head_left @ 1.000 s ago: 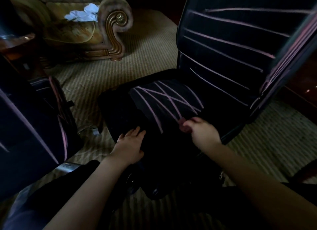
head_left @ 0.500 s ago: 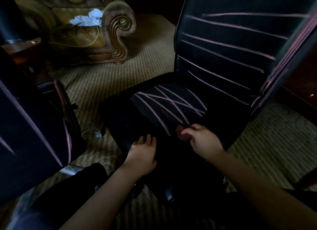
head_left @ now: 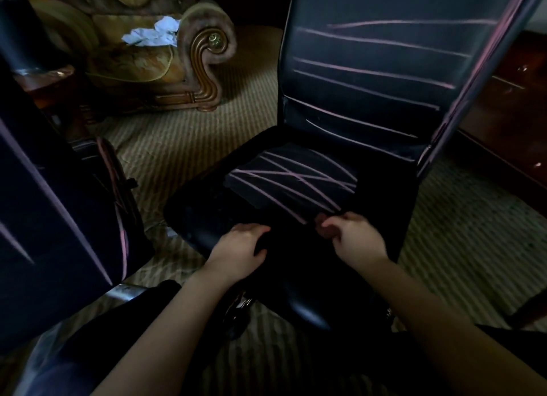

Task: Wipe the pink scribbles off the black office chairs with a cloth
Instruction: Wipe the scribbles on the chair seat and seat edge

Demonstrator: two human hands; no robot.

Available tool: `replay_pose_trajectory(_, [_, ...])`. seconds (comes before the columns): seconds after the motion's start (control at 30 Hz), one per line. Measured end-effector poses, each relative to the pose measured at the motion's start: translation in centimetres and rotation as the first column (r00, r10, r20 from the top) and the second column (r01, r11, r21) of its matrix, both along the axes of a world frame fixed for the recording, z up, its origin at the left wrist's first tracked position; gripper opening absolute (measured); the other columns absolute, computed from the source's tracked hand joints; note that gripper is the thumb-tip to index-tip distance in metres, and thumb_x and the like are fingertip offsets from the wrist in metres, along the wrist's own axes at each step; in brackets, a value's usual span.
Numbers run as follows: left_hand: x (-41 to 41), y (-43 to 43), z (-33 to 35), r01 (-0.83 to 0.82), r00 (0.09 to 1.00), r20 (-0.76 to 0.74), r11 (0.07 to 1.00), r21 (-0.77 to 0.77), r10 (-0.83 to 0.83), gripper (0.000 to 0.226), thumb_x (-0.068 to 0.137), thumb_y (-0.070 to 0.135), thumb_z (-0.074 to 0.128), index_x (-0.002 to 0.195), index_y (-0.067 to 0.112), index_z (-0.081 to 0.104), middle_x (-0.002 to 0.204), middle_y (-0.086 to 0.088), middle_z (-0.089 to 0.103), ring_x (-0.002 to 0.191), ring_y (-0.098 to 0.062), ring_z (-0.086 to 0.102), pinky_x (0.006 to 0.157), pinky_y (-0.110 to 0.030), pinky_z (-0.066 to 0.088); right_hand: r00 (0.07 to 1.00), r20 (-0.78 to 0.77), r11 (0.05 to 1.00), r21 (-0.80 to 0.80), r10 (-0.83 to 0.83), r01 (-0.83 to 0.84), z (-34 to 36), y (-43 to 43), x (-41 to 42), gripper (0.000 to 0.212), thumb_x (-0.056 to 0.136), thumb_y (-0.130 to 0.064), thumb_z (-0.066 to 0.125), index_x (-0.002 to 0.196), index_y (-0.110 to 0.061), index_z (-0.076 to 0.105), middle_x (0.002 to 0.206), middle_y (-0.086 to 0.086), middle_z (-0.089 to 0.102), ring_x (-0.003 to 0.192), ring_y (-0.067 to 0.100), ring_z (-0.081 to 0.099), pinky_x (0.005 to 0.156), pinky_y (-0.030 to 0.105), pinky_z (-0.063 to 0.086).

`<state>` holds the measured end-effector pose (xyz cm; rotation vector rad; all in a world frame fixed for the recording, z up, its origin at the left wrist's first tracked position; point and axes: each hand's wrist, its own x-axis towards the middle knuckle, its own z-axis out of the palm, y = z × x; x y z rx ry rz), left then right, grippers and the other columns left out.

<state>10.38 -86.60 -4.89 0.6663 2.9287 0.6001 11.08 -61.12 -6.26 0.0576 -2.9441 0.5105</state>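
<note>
1. On striped carpet (head_left: pixel 183 147), the black office chair (head_left: pixel 370 49) is showing pink scribbles (head_left: pixel 290 182) mid-seat.
2. Just before them, the left hand (head_left: pixel 239 249), flat earlier, is curling; the right hand (head_left: pixel 355 240) is drawing back, fingers bent; grips unclear.

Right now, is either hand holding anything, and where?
Right hand pinches a small pinkish thing; which part, too dim to tell. Left hand lies on the seat, hold unclear.

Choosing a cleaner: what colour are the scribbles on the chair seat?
Pink scribbles crossing the black seat; the head view shows them best.
</note>
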Motion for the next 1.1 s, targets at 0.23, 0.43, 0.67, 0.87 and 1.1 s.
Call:
replay_pose_trajectory(0.23, [-0.7, -1.1, -0.5, -0.146, 0.984, 0.054, 0.940, -0.309, 0.171, 0.072, 0.092, 0.037, 0.053, 0.152, 0.019, 0.017, 0.160, -0.003, 0.010, 0.147, -0.020, 0.011, 0.118, -0.039, 0.017, 0.927, 0.042, 0.907, 0.231, -0.372, 0.353, 0.0, 1.8, -0.9, 0.043, 0.090, -0.013, 0.046, 0.131, -0.025, 0.052, 0.115, 0.012, 0.055, 0.108, 0.033, 0.050, 0.082, 0.036, 0.047])
replay_pose_trajectory(0.43, [0.4, 0.5, -1.2, -0.089, 0.985, 0.094, 0.900, -0.426, 0.142, 0.079, 0.090, 0.039, 0.049, 0.153, 0.015, 0.008, 0.161, -0.003, 0.004, 0.147, -0.023, 0.005, 0.117, -0.049, 0.015, 0.990, -0.040, 0.982, 0.133, 0.139, -0.132, -0.7, -6.8, 0.8, 0.049, 0.081, -0.016, 0.053, 0.129, -0.028, 0.054, 0.115, 0.009, 0.057, 0.107, 0.033, 0.050, 0.089, 0.037, 0.045])
replay_pose_trajectory(0.67, [2.0, -0.2, -1.7, 0.038, 0.999, 0.013, 0.934, -0.354, -0.036, 0.074, 0.092, 0.042, 0.046, 0.153, 0.019, 0.012, 0.161, 0.002, 0.009, 0.147, -0.022, 0.008, 0.118, -0.038, 0.016, 0.952, -0.103, 0.957, 0.005, -0.289, 0.291, -1.3, 3.7, 0.2, 0.037, 0.075, -0.007, 0.064, 0.110, -0.017, 0.069, 0.095, 0.018, 0.063, 0.090, 0.041, 0.056, 0.077, 0.041, 0.051])
replay_pose_trajectory(0.87, [2.0, -0.9, -1.5, 0.154, 0.985, 0.075, 0.988, -0.020, -0.152, 0.062, 0.085, 0.045, 0.044, 0.145, 0.031, 0.037, 0.153, 0.010, 0.032, 0.142, -0.013, 0.027, 0.115, -0.023, 0.023, 0.937, -0.060, 0.935, -0.110, -0.345, 0.337, -1.7, -0.3, -1.2, 0.042, 0.083, -0.009, 0.057, 0.124, -0.019, 0.059, 0.120, 0.015, 0.057, 0.098, 0.037, 0.060, 0.081, 0.039, 0.049])
replay_pose_trajectory(1.1, [-2.1, -5.4, 0.0, -0.151, 0.986, -0.077, 0.988, 0.001, 0.151, 0.061, 0.080, 0.038, 0.041, 0.134, 0.011, 0.053, 0.140, -0.010, 0.051, 0.129, -0.024, 0.048, 0.106, -0.028, 0.035, 0.978, -0.068, 0.975, -0.094, 0.197, -0.203, -2.2, -12.2, -1.7, 0.045, 0.088, -0.010, 0.051, 0.131, -0.023, 0.057, 0.147, 0.007, 0.042, 0.129, 0.028, 0.045, 0.102, 0.033, 0.039])
